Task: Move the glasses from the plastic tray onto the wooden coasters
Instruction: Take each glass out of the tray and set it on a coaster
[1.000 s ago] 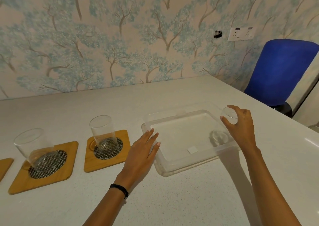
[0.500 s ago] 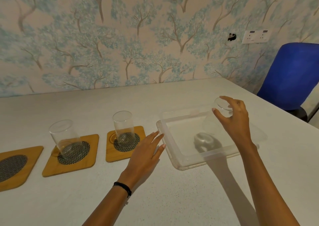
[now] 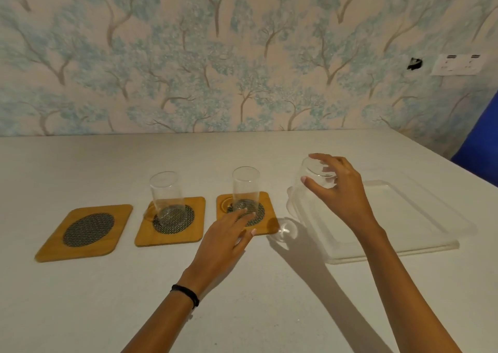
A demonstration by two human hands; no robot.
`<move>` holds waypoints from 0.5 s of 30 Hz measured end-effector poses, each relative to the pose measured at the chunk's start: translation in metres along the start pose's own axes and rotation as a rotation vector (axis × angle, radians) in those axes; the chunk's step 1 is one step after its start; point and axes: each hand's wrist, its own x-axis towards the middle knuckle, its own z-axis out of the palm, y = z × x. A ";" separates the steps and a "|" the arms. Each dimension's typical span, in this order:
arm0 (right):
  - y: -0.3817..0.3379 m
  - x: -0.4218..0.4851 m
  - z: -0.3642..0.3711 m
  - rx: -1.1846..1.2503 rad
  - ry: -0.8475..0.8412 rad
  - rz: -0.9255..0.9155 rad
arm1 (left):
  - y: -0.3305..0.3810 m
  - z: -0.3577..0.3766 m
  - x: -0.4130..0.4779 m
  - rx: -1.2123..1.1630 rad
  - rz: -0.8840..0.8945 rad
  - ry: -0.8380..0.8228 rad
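Clear glass, plain and straight-sided: the tumbler [image 3: 318,174] is up in the air, held by its rim end from above and hanging over the left edge of the plastic tray [image 3: 398,218]. It looks tilted a little, its lower part hard to make out against the pale table [image 3: 242,298]. The right hand [image 3: 336,188] is closed around it, thumb on the near side and the fingers [image 3: 327,160] curled over the far side of the rim.

Two more glasses already stand upright on coasters. The middle glass [image 3: 165,196] sits on the middle coaster [image 3: 170,222], and the right glass [image 3: 245,188] on the right coaster [image 3: 246,214], each over the dark woven circle set in the wood. The left coaster [image 3: 86,231] has nothing on it.

The left hand [image 3: 226,242] lies flat and open, holding nothing, its fingertips [image 3: 244,214] over the near edge of the right coaster, just in front of that glass. Whether they press on the wood I cannot tell. A black band [image 3: 186,294] circles that wrist.

The tray is see-through and shallow, just to the right of the coasters.
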 end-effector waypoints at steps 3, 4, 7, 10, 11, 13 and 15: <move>-0.019 0.003 0.020 0.030 -0.051 -0.026 | -0.019 -0.015 -0.013 0.032 -0.016 0.025; -0.026 0.004 0.027 0.039 -0.068 -0.035 | -0.025 -0.020 -0.018 0.038 -0.028 0.039; -0.043 0.006 0.048 0.071 -0.111 -0.052 | -0.043 -0.034 -0.032 0.042 -0.068 0.052; -0.060 0.005 0.069 0.103 -0.147 -0.060 | -0.063 -0.048 -0.046 0.045 -0.109 0.078; -0.065 0.005 0.076 0.111 -0.157 -0.064 | -0.070 -0.052 -0.050 0.049 -0.117 0.084; -0.073 0.004 0.089 0.122 -0.173 -0.071 | -0.084 -0.059 -0.057 0.063 -0.131 0.084; -0.081 0.003 0.102 0.136 -0.191 -0.074 | -0.097 -0.067 -0.065 0.070 -0.151 0.093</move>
